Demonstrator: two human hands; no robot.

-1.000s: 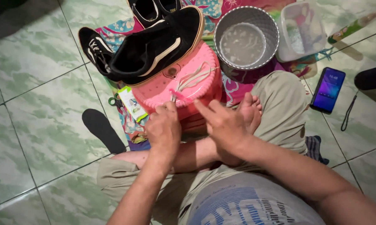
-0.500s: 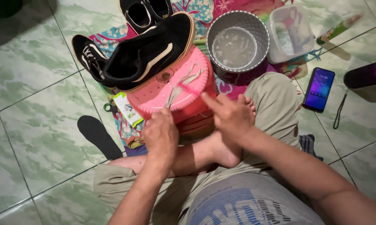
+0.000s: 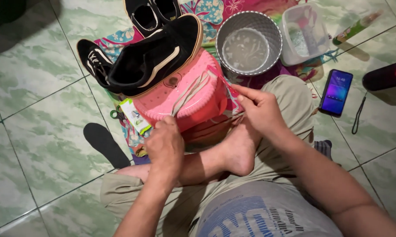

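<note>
A pale shoelace (image 3: 193,93) lies stretched across the top of an upturned pink plastic stool (image 3: 187,94). The left hand (image 3: 165,142) pinches its near end against the stool's front rim, fingers pressed together, while the right hand (image 3: 259,107) pinches the far end between thumb and forefinger. Half a second ago both hands sat lower and closer together over the bare foot (image 3: 237,149); now they have drawn apart, so the lace is pulled out straighter. A black sneaker (image 3: 156,57) rests on the stool's back edge. Beyond stand a grey basket holding a water bowl (image 3: 249,46), a clear tub (image 3: 304,31) and a smartphone (image 3: 335,91).
</note>
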